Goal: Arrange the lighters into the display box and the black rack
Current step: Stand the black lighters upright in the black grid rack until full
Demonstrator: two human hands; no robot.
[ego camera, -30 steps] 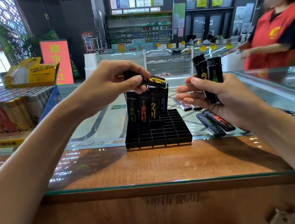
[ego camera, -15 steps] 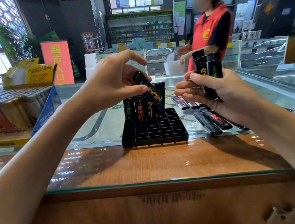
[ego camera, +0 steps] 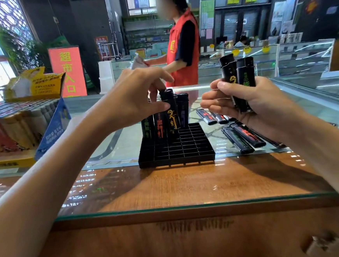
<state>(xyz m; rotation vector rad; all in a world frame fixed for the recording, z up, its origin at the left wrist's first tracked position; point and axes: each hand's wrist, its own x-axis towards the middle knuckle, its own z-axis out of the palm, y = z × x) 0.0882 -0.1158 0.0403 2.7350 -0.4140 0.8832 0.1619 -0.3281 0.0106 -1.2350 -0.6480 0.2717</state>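
A black grid rack (ego camera: 178, 150) sits on the glass counter, with several black lighters (ego camera: 183, 111) standing in its back row. My left hand (ego camera: 136, 98) pinches a black lighter with yellow print (ego camera: 172, 113), nearly upright, its base at the rack's back rows. My right hand (ego camera: 250, 103) grips two black lighters (ego camera: 239, 76) upright, to the right of the rack. More loose lighters (ego camera: 244, 136) lie flat on the glass under my right hand. A display box (ego camera: 14, 128) full of coloured lighters stands at the left.
A person in a red vest (ego camera: 182, 48) stands behind the counter. An open yellow carton (ego camera: 35, 84) sits behind the display box. The wooden counter edge (ego camera: 171, 213) runs along the front under a glass sheet.
My left hand has turned the yellow-print lighter from slanted to nearly upright and lowered it toward the rack. My right hand has stayed in place. The person in red has moved left.
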